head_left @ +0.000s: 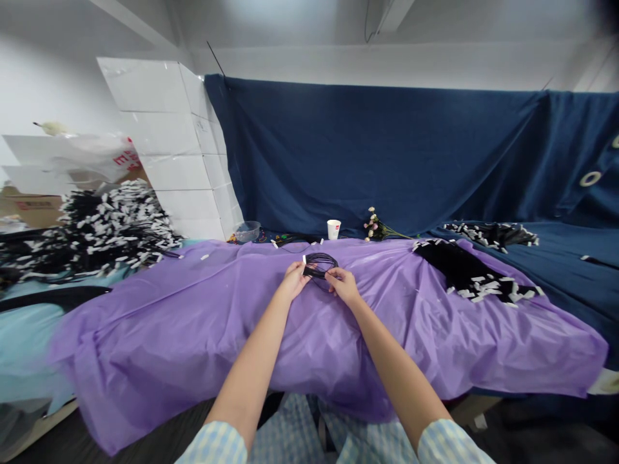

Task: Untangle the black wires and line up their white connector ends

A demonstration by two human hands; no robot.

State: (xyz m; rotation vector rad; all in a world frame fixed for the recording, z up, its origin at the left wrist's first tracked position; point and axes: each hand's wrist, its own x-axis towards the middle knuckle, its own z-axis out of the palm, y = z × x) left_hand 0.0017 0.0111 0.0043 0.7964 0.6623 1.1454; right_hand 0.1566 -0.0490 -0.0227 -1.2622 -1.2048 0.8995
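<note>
Black cable coil (320, 264) at far middle of purple cloth (193, 322) | left hand (294, 281) and right hand (342, 285): fingers closed on the coil's near edge | clear bowl (247, 231), white paper cup (333, 229) behind: contents not possible to see | fingertips partly hidden by coil

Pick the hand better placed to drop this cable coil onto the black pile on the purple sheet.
Right, likely. The right hand grips the cable coil on the side nearer that black pile; the left hand holds the far side, by the white tag.
</note>
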